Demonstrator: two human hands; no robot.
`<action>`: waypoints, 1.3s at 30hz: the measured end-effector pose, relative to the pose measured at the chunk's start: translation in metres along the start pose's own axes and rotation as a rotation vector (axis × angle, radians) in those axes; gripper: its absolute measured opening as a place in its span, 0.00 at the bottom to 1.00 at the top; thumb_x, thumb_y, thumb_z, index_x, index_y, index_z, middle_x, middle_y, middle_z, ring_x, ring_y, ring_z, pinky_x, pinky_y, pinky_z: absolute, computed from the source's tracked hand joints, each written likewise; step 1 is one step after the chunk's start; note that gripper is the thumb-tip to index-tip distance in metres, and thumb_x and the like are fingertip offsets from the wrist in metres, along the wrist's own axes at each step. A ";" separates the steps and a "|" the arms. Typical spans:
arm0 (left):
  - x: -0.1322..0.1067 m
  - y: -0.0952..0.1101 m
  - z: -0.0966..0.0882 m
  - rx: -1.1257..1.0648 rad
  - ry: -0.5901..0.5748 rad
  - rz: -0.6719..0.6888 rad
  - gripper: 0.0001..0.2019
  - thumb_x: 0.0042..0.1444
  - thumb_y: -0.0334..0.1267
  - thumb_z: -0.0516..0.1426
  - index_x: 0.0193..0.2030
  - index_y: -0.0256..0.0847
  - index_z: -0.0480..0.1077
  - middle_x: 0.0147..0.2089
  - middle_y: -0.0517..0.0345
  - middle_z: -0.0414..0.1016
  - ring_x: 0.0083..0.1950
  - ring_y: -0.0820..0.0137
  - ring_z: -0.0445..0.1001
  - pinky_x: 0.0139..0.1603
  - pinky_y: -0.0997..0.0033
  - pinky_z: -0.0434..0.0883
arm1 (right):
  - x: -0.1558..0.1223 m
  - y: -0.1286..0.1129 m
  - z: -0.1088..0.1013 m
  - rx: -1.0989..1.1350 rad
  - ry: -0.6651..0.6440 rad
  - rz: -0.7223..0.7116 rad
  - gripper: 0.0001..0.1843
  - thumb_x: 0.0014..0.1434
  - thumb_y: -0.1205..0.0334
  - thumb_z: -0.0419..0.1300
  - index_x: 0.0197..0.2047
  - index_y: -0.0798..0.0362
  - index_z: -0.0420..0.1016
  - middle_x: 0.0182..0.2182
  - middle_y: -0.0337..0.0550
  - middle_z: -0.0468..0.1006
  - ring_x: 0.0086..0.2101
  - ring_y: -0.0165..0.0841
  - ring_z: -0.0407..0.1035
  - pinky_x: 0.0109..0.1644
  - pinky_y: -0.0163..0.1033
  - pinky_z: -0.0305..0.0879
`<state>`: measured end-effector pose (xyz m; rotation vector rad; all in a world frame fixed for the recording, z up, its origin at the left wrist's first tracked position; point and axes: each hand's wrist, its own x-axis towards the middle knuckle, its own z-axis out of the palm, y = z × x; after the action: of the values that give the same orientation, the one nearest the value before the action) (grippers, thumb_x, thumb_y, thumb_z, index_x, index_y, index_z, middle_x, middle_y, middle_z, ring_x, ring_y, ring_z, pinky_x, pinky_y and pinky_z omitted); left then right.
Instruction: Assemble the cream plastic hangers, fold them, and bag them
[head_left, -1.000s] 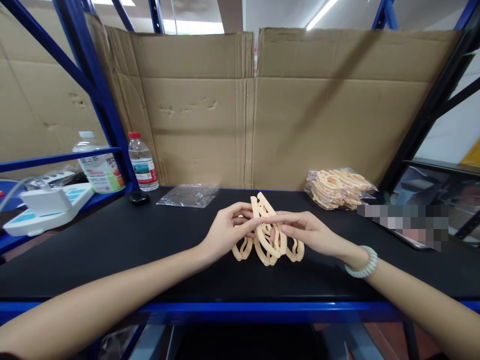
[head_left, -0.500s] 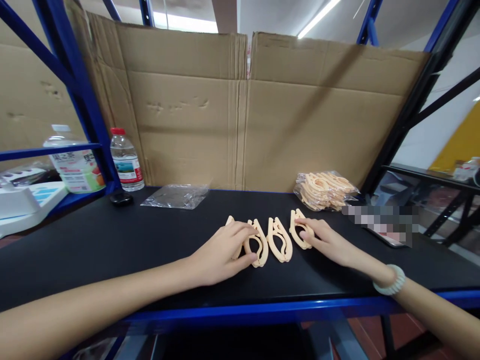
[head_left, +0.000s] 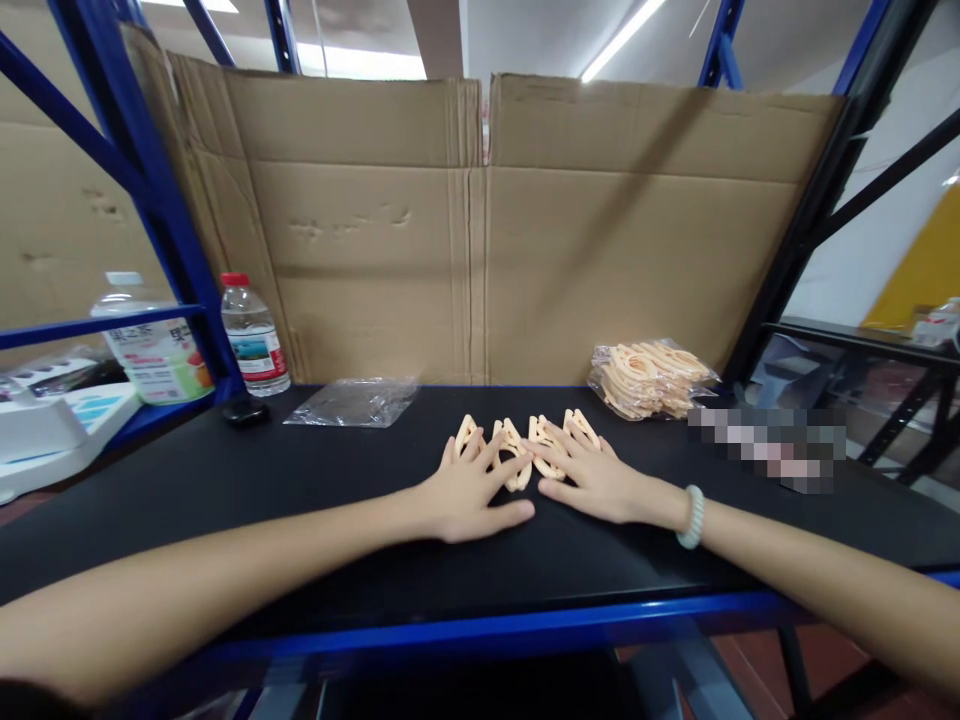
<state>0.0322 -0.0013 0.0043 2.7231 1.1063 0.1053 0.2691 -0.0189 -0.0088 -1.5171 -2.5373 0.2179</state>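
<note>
Several large beige plastic clothes pegs [head_left: 516, 476] lie side by side in a row on the black table, their narrow ends pointing away from me. My left hand [head_left: 469, 497] rests palm down over the left pegs, fingers spread and thumb stretched to the right. Over the right pegs lies my right hand [head_left: 596, 482], also flat with its fingers apart. Both hands touch the pegs and partly cover them. The fingertips of the two hands nearly meet mid-row. A pale beaded bracelet [head_left: 691, 517] circles my right wrist.
A clear bag of more beige pegs [head_left: 651, 378] lies at the back right. At the back left are a flat clear plastic bag [head_left: 351, 402], a small black object [head_left: 245, 411] and a red-capped water bottle [head_left: 255, 340]. Cardboard [head_left: 360, 230] walls the table's back edge.
My right hand has moved left and flattened over the pegs. The pegs now sit closer together and farther from me. The fingers of my left hand have spread.
</note>
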 end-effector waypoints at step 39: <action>-0.066 0.024 -0.016 0.038 0.085 0.443 0.17 0.58 0.30 0.52 0.54 0.42 0.70 0.62 0.47 0.67 0.64 0.52 0.63 0.63 0.52 0.63 | 0.015 -0.018 -0.045 0.263 0.230 -0.530 0.19 0.66 0.54 0.53 0.57 0.48 0.69 0.56 0.46 0.70 0.56 0.37 0.63 0.61 0.48 0.58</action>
<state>-0.0009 -0.0615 0.0258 2.9738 0.5080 0.2688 0.2569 -0.0120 0.0401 -0.6988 -2.4939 0.2681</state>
